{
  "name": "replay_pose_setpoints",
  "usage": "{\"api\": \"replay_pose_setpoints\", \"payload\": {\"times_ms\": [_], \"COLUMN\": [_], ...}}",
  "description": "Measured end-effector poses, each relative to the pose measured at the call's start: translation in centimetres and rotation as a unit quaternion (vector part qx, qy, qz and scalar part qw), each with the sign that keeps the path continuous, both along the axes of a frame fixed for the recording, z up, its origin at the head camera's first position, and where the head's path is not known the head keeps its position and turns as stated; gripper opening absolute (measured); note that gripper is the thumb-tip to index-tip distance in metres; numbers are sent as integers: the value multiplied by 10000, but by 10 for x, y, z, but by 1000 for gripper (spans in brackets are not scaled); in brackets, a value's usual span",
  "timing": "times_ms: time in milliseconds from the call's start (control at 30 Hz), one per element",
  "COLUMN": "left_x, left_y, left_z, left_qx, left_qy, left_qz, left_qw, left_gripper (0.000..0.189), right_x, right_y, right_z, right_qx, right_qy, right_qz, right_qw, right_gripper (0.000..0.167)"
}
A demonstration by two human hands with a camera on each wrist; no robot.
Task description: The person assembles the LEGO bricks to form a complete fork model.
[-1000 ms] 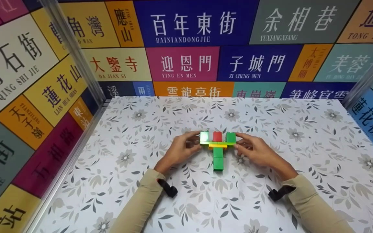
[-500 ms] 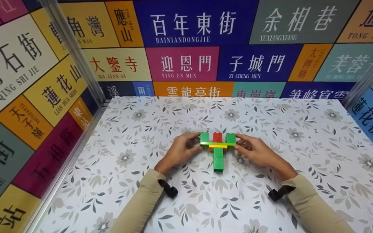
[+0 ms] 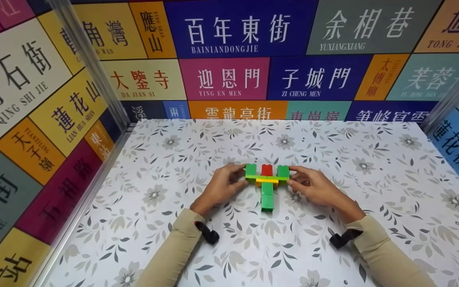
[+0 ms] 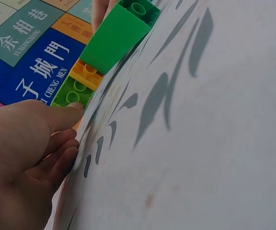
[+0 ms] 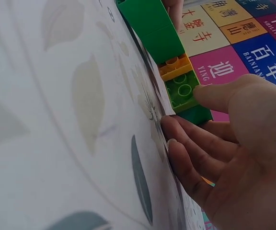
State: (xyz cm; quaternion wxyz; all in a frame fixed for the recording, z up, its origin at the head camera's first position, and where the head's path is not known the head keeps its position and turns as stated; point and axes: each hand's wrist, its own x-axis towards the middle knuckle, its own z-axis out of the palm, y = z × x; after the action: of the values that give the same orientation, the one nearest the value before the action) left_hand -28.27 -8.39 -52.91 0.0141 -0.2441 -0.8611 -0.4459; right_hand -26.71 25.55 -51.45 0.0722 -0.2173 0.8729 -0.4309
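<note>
A toy building-block assembly [image 3: 267, 188] lies on the table, roughly T-shaped. Its crossbar carries a green brick [image 3: 250, 170] at the left, a red brick [image 3: 267, 170] in the middle and another green brick [image 3: 283, 172] at the right. A green stem [image 3: 267, 197] points toward me from the yellow piece [image 3: 267, 182]. My left hand [image 3: 225, 183] pinches the crossbar's left end; in the left wrist view its thumb touches a lime-green brick [image 4: 75, 92]. At the opposite end, my right hand [image 3: 315, 185] pinches likewise, its thumb against lime-green studs [image 5: 182, 89] in the right wrist view.
A white floral cloth [image 3: 213, 251] covers the table. Walls of colourful street-name panels [image 3: 225, 77] stand behind and at both sides. Black wrist straps [image 3: 207, 232] sit over both sleeves.
The assembly has shifted very slightly left and toward me with both hands on it. Bright glare on its left green brick has gone, so its tilt seems slightly changed.
</note>
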Motion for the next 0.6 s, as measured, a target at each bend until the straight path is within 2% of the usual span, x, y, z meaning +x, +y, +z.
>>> {"api": "replay_pose_setpoints", "payload": {"times_ms": [300,600], "left_x": [0,2], "left_y": [-1,1], "left_z": [-2,-1], "left_qx": [-50,-91], "left_qy": [-39,-56], "left_qz": [-17,80], "left_qw": [10000,9999], "left_gripper": [53,53], "right_x": [-1,-1], "right_y": [-3,-4], "right_z": [0,-2], "right_qx": [239,242], "right_qy": [51,76], "right_qz": [-127,-125], "right_qw": [9996,9996], "right_gripper": [54,53]}}
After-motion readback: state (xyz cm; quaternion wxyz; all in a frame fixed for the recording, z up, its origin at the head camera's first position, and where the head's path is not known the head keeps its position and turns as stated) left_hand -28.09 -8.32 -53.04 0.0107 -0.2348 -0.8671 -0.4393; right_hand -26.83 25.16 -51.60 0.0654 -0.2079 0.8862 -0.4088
